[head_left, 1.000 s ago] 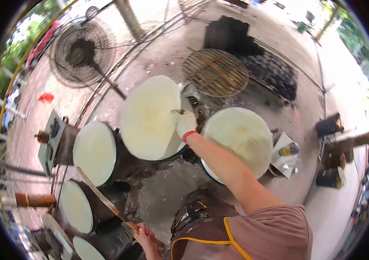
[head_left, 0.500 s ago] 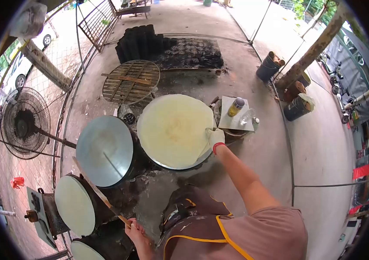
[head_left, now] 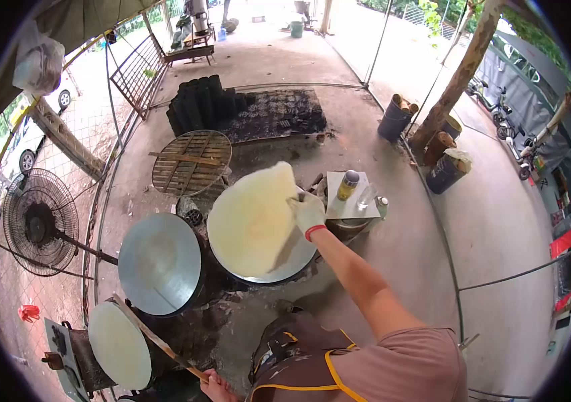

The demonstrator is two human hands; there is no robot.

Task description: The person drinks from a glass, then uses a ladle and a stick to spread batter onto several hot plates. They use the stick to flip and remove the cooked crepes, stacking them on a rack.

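Observation:
My right hand (head_left: 309, 212), in a white glove with a red cuff, grips the right edge of a large thin pale round sheet (head_left: 252, 218) and lifts it off the round griddle (head_left: 292, 264) beneath. The sheet tilts up on its right side, and bare metal shows under it. My left hand (head_left: 213, 386), at the bottom edge, holds a long wooden stick (head_left: 151, 335) that points up and left. To the left sits a bare grey round griddle (head_left: 159, 262). Further down-left another griddle carries a pale sheet (head_left: 119, 345).
A round bamboo rack (head_left: 190, 163) lies behind the griddles. Dark stacked cylinders (head_left: 205, 100) and a mat stand further back. A small stand (head_left: 352, 195) with bottles is right of my hand. A standing fan (head_left: 39, 221) is at left. Buckets (head_left: 392, 117) sit by a tree trunk.
My right hand has raised the sheet's right edge, peeling it off the griddle. The camera has swung up and right, and the left hand has dropped to the frame's bottom edge.

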